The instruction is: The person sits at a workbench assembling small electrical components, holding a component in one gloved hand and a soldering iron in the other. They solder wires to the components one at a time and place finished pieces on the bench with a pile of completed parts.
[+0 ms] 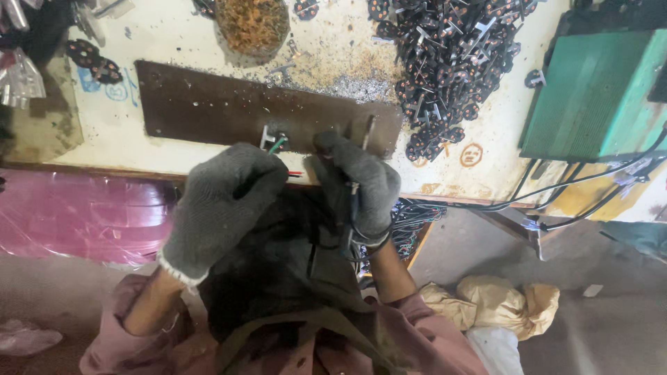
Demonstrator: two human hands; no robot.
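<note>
**Student:** What does the head view show at the bench edge?

**Instructor:** Two hands in grey knitted work gloves, close together over the near edge of the long dark brown board (208,104) that lies on the pale, speckled workbench top (174,35). The left hand (221,201) is curled into a closed grip around a small part with green, white and red wire ends (278,146) showing just above its knuckles. The right hand (361,182) is closed on a slim dark metal hand tool (367,132) whose tip stands up against the board. What kind of tool it is cannot be told.

**Student:** So the workpiece sits between the two gloves?

**Instructor:** Yes, at the board's near edge, mostly hidden by the left glove. Only the wire ends show.

**Student:** How is such a step best done?

**Instructor:** In my judgement, the left grip should stay firm and low, braced on the board, so the wires do not twist. The right hand should bring the tool tip in squarely, with short, controlled force.

**Student:** And the surroundings?

**Instructor:** A large heap of small black round parts with orange spots and metal pins (451,62) lies to the right, beyond it a green metal box (597,97). Grey metal filings (354,87) are scattered behind the board, and black cables (590,187) hang off the bench.
</note>
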